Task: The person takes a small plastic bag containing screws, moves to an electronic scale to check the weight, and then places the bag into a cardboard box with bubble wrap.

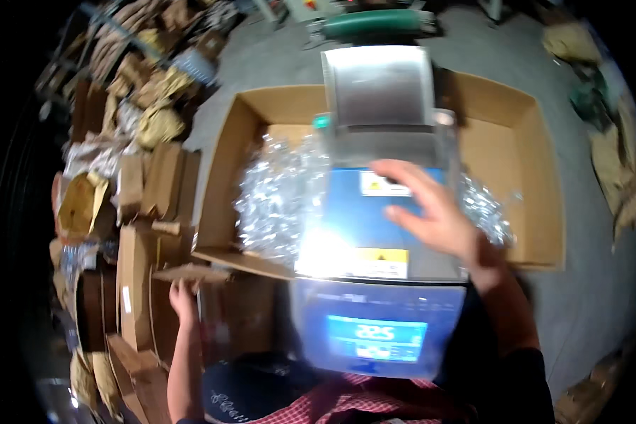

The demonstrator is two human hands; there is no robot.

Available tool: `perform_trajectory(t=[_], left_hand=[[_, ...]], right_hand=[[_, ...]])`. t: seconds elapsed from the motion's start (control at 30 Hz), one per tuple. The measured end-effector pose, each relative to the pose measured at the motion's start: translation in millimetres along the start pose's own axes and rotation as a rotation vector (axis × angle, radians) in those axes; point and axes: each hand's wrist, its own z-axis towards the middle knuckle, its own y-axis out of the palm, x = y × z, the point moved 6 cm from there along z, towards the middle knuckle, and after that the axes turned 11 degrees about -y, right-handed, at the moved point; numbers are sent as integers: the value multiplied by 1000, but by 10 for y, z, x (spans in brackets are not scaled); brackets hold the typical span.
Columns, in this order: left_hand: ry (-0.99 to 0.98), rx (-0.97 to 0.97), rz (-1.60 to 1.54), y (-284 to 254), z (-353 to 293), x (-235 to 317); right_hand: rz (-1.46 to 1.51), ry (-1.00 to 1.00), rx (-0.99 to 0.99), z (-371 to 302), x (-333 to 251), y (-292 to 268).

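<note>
I see the right hand [438,219] spread loosely over the blue machine [353,219], which overlaps the middle of the open carton [533,191] in view; I cannot tell whether they make contact. The left hand [184,302] is narrow, pinching a cardboard flap [194,273]. Caution: a hard pull could tear the flap. Caution: a low right-hand sweep could knock the machine or scatter the clear plastic [272,201]
</note>
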Motion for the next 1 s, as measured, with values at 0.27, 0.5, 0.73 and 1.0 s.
perform_trajectory(t=[0.27,0.5,0.73,1.0], left_hand=[[482,3,665,1383,184,1322],[576,-885,1091,3531,400,255],[444,-1162,1084,3735,618,365],[-67,-1197,189,2652,692,1373]], right_hand=[[-359,17,-170,156,-189,80],[-539,133,-166,280,-309,271],[-576,213,-159,288,-271,308],[-186,193,-35,1148,-329,785]])
